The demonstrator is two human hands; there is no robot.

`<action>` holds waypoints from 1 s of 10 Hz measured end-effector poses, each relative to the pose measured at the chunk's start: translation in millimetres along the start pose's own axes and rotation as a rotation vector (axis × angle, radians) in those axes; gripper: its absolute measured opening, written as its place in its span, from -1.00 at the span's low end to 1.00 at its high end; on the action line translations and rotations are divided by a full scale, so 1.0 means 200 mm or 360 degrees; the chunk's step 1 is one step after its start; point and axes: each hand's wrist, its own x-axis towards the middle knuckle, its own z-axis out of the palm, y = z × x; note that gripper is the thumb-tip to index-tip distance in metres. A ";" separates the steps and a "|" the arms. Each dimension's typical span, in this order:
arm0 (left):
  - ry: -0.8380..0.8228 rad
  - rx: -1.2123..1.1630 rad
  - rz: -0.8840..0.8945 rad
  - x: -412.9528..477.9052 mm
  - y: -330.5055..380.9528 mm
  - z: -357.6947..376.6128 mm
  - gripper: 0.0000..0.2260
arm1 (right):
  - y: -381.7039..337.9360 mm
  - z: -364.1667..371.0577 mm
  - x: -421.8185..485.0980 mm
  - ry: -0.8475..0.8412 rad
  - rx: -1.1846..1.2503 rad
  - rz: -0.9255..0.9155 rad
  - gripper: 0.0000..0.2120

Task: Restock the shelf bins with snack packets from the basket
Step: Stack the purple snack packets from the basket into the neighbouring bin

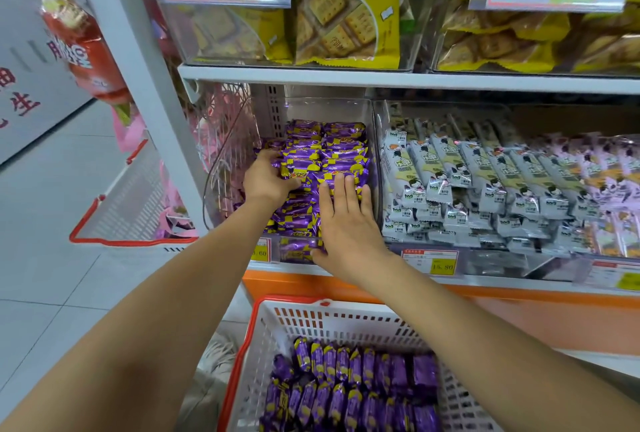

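A clear shelf bin (332,108) on the middle shelf is packed with purple and yellow snack packets (332,151). My left hand (266,179) is inside the bin on its left side, fingers curled round packets there. My right hand (346,220) lies flat with straight fingers on the packets at the bin's front right. Below, a white basket with a red rim (339,321) holds several more of the same purple packets (349,386), stacked in rows.
The neighbouring bin to the right holds grey and white packets (485,182). Yellow cracker packs (346,12) fill the bins on the shelf above. A second red-rimmed basket (114,210) hangs at the shelf end on the left. Grey floor tiles (52,189) lie beyond.
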 end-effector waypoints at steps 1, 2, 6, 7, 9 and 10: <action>-0.0056 -0.0005 -0.0040 -0.01 0.01 0.00 -0.35 | 0.00 0.01 0.00 -0.0003 -0.0003 -0.0001 -0.02; -0.0103 0.0033 -0.0044 -0.01 0.01 -0.02 -0.37 | 0.00 0.01 0.00 -0.0005 -0.0012 0.0002 -0.02; 0.0099 0.0097 0.0447 -0.43 0.04 -0.25 -0.69 | -0.03 -0.07 -0.18 0.0364 0.0252 -0.0360 -0.22; 0.0253 0.0019 0.0682 -0.67 -0.01 -0.25 -0.73 | -0.03 -0.04 -0.32 0.0622 0.0414 -0.0560 -0.54; 0.0070 0.0210 0.0700 -1.08 -0.31 -0.03 -0.82 | 0.09 0.25 -0.63 0.0308 0.0476 -0.0396 -0.79; -0.0428 0.0409 0.0360 -1.20 -0.53 0.12 -0.84 | 0.17 0.46 -0.74 -0.0193 0.0444 -0.0157 -0.73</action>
